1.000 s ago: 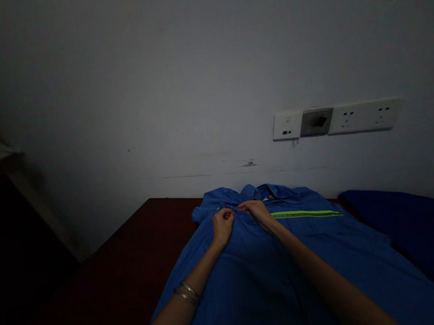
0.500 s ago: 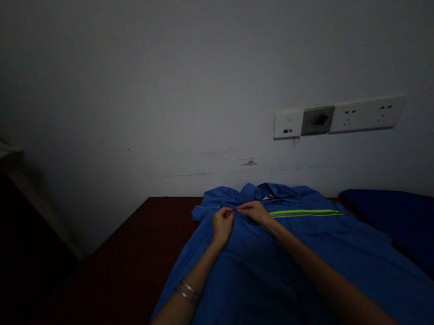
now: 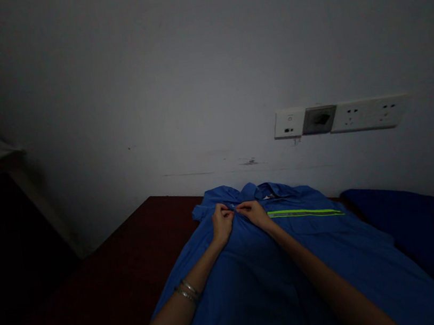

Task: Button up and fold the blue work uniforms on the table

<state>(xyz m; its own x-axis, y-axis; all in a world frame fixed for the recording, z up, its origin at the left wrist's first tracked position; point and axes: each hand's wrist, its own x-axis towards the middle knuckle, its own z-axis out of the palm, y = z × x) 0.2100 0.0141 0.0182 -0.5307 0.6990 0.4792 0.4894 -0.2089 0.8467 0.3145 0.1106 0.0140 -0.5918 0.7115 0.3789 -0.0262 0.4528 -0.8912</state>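
Note:
A blue work shirt (image 3: pixel 333 245) with a yellow-green and grey reflective stripe (image 3: pixel 307 213) lies spread out, its collar (image 3: pixel 273 189) toward the wall. My left hand (image 3: pixel 222 225) pinches the shirt's cloth below the collar, fingertips closed. Close beside it on the right, my right hand (image 3: pixel 254 213) also pinches the cloth, its thumb and forefinger together. The fabric is gathered into folds between the two hands. Whatever small part lies between the fingertips is too dark and small to make out. Two silvery bangles (image 3: pixel 187 290) circle my left wrist.
The shirt rests on a dark red tabletop (image 3: pixel 147 237) against a pale wall (image 3: pixel 175 93). Dark blue cloth (image 3: pixel 423 225) lies at the right. A row of sockets and switches (image 3: pixel 364 115) is set in the wall. Something dark (image 3: pixel 4 230) stands at the left.
My left fingers have shifted slightly upward on the cloth. My right hand has moved a touch to the left, still pinching. The shirt lies almost as before.

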